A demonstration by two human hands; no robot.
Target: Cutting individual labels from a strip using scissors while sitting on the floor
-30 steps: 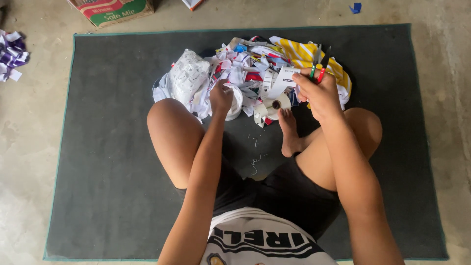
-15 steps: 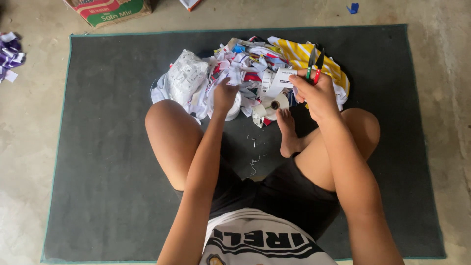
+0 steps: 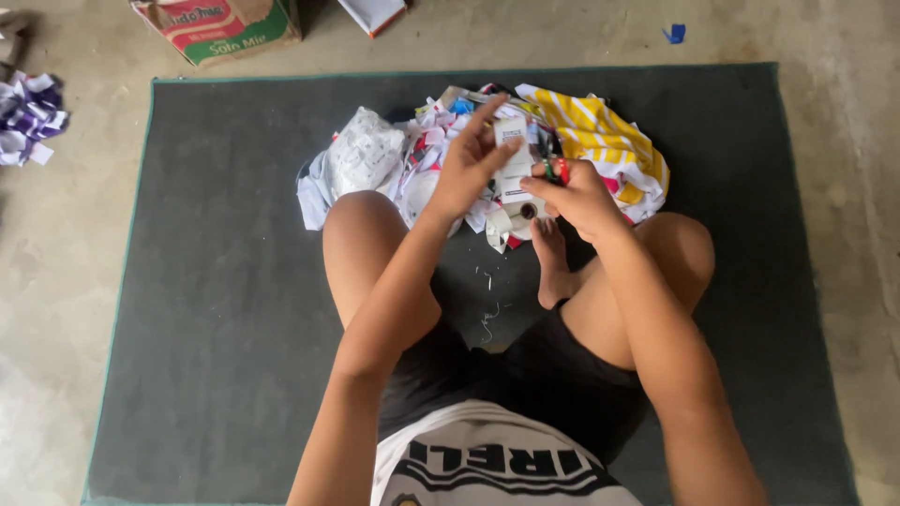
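The mat (image 3: 234, 281) is dark grey with a thin green edge, lying on a pale beige-grey floor (image 3: 56, 281). The paper strip (image 3: 513, 159) in the left hand (image 3: 469, 169) is white with small dark print. The scissors (image 3: 555, 171) in the right hand (image 3: 577, 197) have red and green handles. In the scrap pile (image 3: 412, 169), mostly white with red and blue bits, a wrapper (image 3: 600, 136) shows yellow and white stripes. The box (image 3: 220, 28) is red, green and white. The shorts (image 3: 525, 375) are black. Purple and white scraps (image 3: 28, 117) lie aside.
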